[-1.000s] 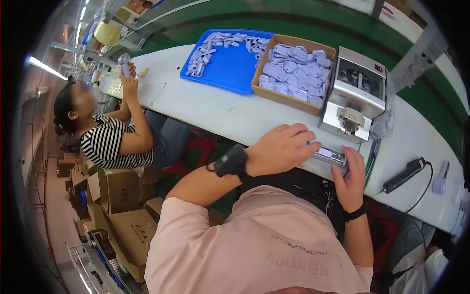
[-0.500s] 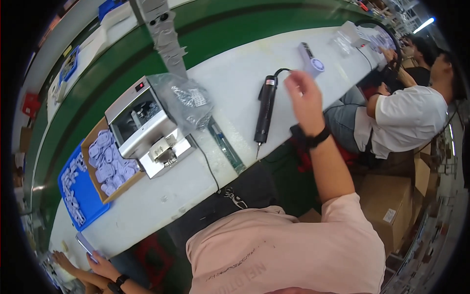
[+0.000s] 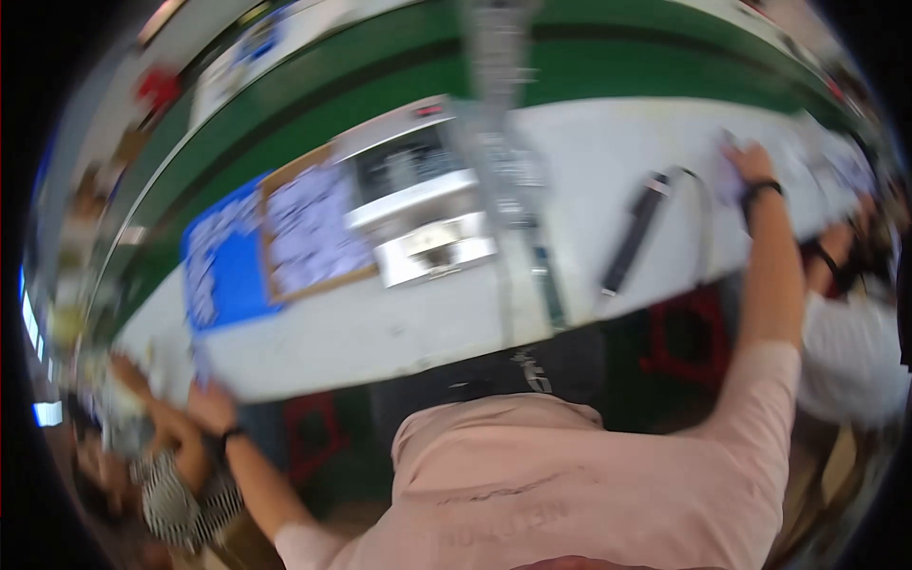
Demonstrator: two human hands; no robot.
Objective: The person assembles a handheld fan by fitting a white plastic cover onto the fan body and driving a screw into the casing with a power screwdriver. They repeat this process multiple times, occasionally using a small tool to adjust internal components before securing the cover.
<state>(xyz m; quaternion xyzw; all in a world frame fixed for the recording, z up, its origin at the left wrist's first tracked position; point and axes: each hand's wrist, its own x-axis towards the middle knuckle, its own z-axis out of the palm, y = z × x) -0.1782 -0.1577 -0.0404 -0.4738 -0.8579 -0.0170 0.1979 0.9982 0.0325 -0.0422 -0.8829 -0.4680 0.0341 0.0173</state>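
At far left, the left hand meets 1 slim purple gadget; blur hides the fingers, so I cannot tell its grip. Next come 1 blue tray and 1 cardboard box, their pale parts too smeared to count, then 1 silver machine and 1 black screwdriver. A moment ago the right hand was by the screwdriver's cord; now it is at 1 purple handheld device, apparently touching, grip unclear. So the 2 hands are at 2 separate things, well apart.
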